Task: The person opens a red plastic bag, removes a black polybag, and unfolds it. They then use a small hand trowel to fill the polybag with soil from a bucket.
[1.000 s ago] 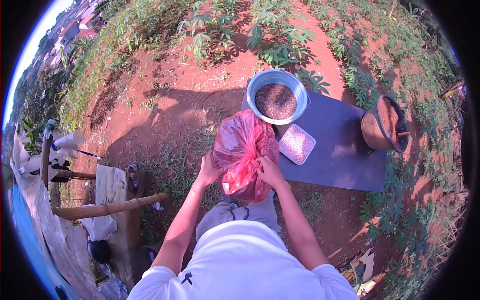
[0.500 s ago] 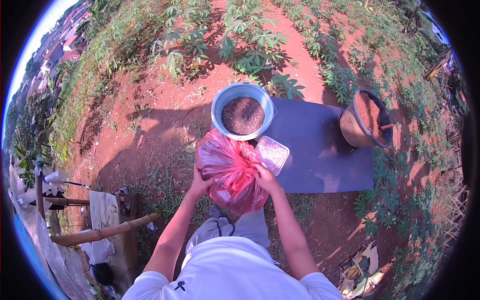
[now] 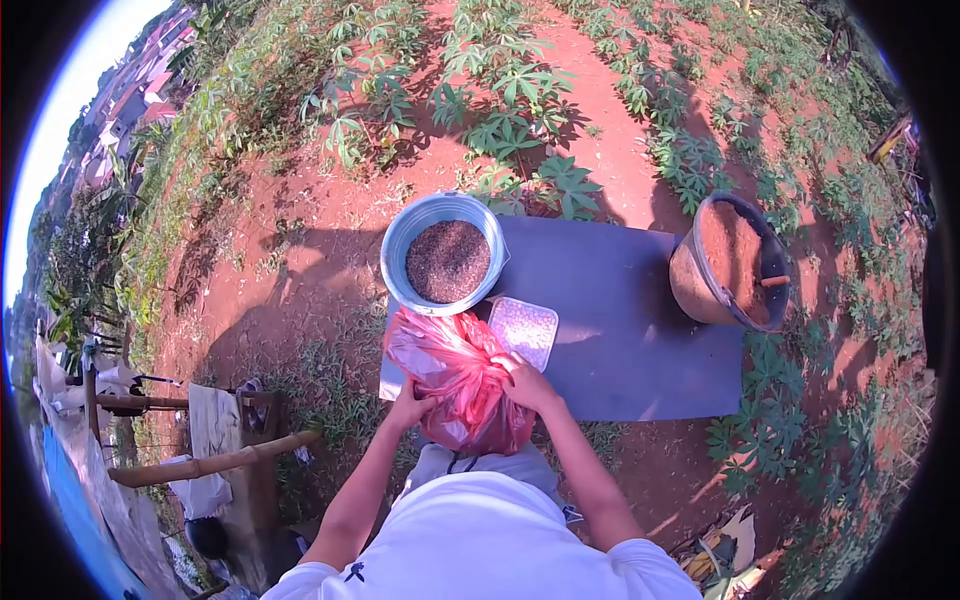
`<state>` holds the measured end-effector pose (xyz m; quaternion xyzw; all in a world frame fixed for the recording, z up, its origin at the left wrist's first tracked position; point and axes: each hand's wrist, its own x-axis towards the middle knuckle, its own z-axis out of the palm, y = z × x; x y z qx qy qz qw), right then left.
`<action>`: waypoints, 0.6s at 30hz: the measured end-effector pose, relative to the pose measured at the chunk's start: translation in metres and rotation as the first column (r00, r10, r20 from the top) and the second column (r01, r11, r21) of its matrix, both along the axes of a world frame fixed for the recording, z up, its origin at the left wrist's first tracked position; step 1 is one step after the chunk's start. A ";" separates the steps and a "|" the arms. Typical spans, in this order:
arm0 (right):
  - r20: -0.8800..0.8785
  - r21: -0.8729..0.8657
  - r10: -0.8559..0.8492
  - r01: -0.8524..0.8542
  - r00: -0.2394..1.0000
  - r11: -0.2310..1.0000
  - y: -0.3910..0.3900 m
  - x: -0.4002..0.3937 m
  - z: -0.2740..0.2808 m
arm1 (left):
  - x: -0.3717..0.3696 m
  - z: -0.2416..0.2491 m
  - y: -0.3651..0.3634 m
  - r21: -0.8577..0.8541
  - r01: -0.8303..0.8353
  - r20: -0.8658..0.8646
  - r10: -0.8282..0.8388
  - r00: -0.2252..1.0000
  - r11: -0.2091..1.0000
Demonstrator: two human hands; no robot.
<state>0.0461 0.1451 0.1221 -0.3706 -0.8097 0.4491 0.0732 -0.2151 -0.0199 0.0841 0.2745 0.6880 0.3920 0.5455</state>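
A full red plastic bag (image 3: 460,385) is between my hands, close to my body. My left hand (image 3: 410,405) is closed on the bag's left side. At the bag's gathered upper right part, my right hand (image 3: 526,382) grips the plastic. Just beyond the bag stands a blue bucket (image 3: 390,250) holding dark grainy material (image 3: 447,262). A clear square container (image 3: 524,332) of pale pellets sits to the right of the bag, near my right hand.
A dark mat (image 3: 620,310) lies on red soil, with a bucket of reddish-brown soil (image 3: 690,285) and a handle sticking out at its right end. Leafy plants (image 3: 510,90) grow ahead. Bamboo poles (image 3: 215,460) and cloth stand at the left.
The bag and both hands are lower in the view, nearer my body. The bucket, container and mat also appear lower, and more of the mat's left edge shows.
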 end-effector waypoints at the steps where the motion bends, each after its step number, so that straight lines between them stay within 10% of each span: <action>1: -0.028 0.040 0.020 -0.019 0.999 0.999 0.006 0.009 0.000 | 0.013 0.003 0.003 -0.012 -0.023 0.005 0.023 1.000 1.000; 18: -0.175 0.070 -0.100 0.114 0.979 0.991 0.086 0.097 0.031 | 0.115 0.018 0.083 0.150 -0.188 0.374 0.120 0.920 0.971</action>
